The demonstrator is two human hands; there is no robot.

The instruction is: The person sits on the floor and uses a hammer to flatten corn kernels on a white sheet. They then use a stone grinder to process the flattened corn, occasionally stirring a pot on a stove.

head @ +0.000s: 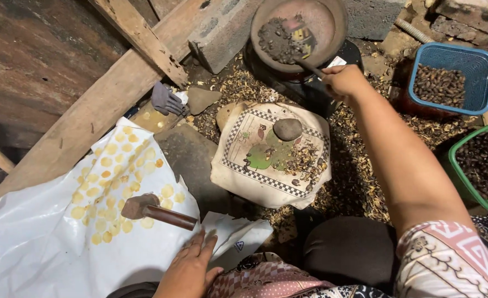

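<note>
Your left hand (189, 270) lies flat, fingers spread, on the white sheet (34, 243). Just past your fingertips lies one hammer (156, 211) among many flat yellow rounds (107, 162). Further out, one stone (287, 129) sits on a cloth pad (249, 176) with dark seeds. Your right hand (342, 80) is closed around one stick (309, 67), which reaches into the pan (326, 22) of dark seeds. Right of that hand stand two baskets, one blue (448, 55) and one green (459, 176), both holding seeds.
</note>
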